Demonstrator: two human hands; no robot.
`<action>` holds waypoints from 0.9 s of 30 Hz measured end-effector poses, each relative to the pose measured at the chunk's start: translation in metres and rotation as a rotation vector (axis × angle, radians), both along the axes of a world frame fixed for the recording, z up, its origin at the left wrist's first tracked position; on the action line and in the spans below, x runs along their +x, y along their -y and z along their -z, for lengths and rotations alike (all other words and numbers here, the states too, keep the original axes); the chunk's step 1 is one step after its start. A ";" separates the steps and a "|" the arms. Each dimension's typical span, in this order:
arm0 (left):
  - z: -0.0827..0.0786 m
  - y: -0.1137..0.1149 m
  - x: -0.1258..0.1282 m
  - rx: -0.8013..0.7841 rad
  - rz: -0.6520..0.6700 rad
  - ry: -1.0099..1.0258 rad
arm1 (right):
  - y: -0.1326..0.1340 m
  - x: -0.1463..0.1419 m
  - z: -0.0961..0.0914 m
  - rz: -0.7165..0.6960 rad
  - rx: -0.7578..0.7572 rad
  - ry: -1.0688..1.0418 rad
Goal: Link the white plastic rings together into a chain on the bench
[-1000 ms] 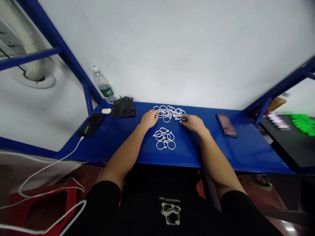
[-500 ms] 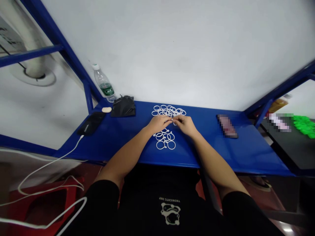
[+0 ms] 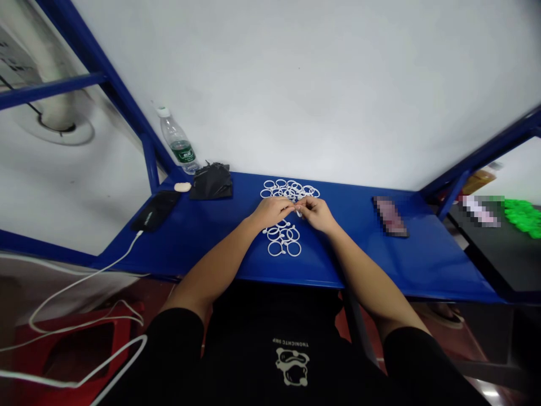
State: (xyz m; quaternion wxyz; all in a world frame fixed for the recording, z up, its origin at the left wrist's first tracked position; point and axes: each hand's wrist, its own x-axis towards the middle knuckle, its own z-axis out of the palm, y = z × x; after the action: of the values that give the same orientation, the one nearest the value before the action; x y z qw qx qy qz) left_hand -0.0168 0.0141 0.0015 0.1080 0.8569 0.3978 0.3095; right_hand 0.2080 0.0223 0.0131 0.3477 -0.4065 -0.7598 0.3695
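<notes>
Taking the spot where the hands meet as the clock's centre, with twelve toward the white wall (image 3: 296,101), a red stool (image 3: 87,352) stands at eight o'clock, below the blue counter (image 3: 359,211). On the counter at nine lies a flat black device (image 3: 155,212) with a white cable (image 3: 134,246) plugged into its near end. A cream oval piece (image 3: 182,186) sits just beyond it, and a clear bottle with a green label (image 3: 182,149) leans at ten, beside a crumpled black plastic bag (image 3: 211,181). The left hand (image 3: 274,211) comes next, its fingertips drawn together against the right ones; I cannot tell whether they grip anything. The nearer white rings (image 3: 276,248) lie toward seven, the farther white rings (image 3: 310,190) at twelve. The fingers of the right hand (image 3: 315,214) pinch a white ring (image 3: 298,214), mostly hidden. At three lie a blurred-out slab (image 3: 389,216) and, well beyond it, a bright green heap (image 3: 523,214) on a black surface (image 3: 486,242).
</notes>
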 end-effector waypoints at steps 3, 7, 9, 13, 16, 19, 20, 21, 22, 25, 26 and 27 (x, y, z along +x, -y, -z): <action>-0.003 -0.006 -0.010 -0.053 -0.067 -0.024 | 0.003 0.000 -0.005 0.018 0.137 0.221; -0.007 -0.015 -0.029 -0.130 -0.291 -0.053 | 0.010 -0.003 -0.011 -0.082 0.198 0.525; -0.007 -0.016 -0.035 -0.173 -0.381 -0.098 | 0.013 -0.005 -0.011 -0.156 0.185 0.572; -0.005 -0.016 -0.036 -0.253 -0.452 -0.199 | 0.015 -0.008 -0.012 -0.162 0.189 0.578; -0.002 -0.017 -0.034 -0.253 -0.466 -0.223 | 0.013 -0.008 -0.012 -0.128 0.206 0.571; -0.003 -0.018 -0.033 -0.227 -0.495 -0.202 | 0.012 -0.007 -0.010 -0.122 0.243 0.564; -0.004 -0.018 -0.032 -0.208 -0.501 -0.173 | 0.012 -0.007 -0.009 -0.117 0.259 0.552; -0.005 -0.018 -0.031 -0.180 -0.497 -0.131 | 0.012 -0.007 -0.009 -0.107 0.274 0.533; -0.006 -0.017 -0.030 -0.143 -0.478 -0.079 | 0.012 -0.007 -0.008 -0.089 0.288 0.509; -0.010 -0.009 -0.021 0.003 -0.343 0.090 | 0.013 -0.008 -0.005 0.001 0.313 0.417; -0.010 -0.006 -0.016 0.054 -0.298 0.136 | 0.013 -0.008 -0.004 0.032 0.320 0.388; -0.010 -0.002 -0.012 0.099 -0.260 0.173 | 0.013 -0.008 -0.003 0.055 0.328 0.366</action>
State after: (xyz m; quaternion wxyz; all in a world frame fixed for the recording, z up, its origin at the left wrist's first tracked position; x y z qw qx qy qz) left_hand -0.0286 0.0159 0.0118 0.0586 0.7727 0.4787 0.4127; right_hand 0.2001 0.0097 0.0166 0.2757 -0.4254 -0.8486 0.1516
